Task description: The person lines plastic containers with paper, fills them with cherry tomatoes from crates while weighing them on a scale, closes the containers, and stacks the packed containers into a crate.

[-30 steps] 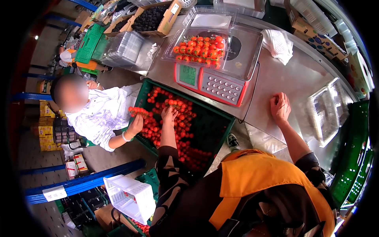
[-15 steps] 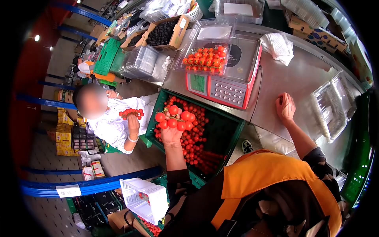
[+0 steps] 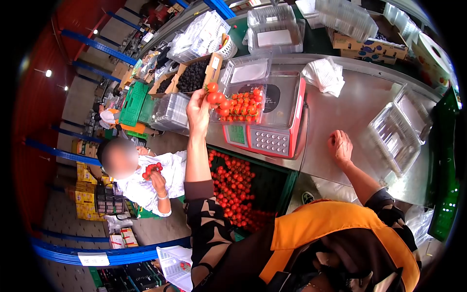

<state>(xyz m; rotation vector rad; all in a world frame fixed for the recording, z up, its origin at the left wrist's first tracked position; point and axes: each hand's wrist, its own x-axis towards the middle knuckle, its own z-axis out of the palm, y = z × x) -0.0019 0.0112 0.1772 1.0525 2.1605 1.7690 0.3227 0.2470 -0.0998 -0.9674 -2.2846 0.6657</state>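
My left hand (image 3: 197, 114) is closed on a small bunch of cherry tomatoes (image 3: 217, 100), held up at the left edge of an open clear plastic punnet (image 3: 265, 104). Rows of red cherry tomatoes (image 3: 243, 106) fill part of that punnet. It sits on the pan of a red and grey weighing scale (image 3: 270, 141) with a lit green display. On the steel table right of the scale rests my right hand (image 3: 340, 146), its fingers curled in, with nothing visible in them. Below the scale is a dark green crate (image 3: 287, 192) with many loose cherry tomatoes.
Empty clear punnets (image 3: 396, 138) lie at the right, near crumpled white cloth (image 3: 323, 77). Stacked punnets (image 3: 172, 112) and a carton of dark berries (image 3: 194, 75) stand left of the scale. Beyond the crate, a co-worker in a white top (image 3: 153, 182) holds tomatoes.
My left hand has lifted the cherry tomatoes from above the crate up to the punnet on the scale. My right hand still rests on the table. The view has shifted.
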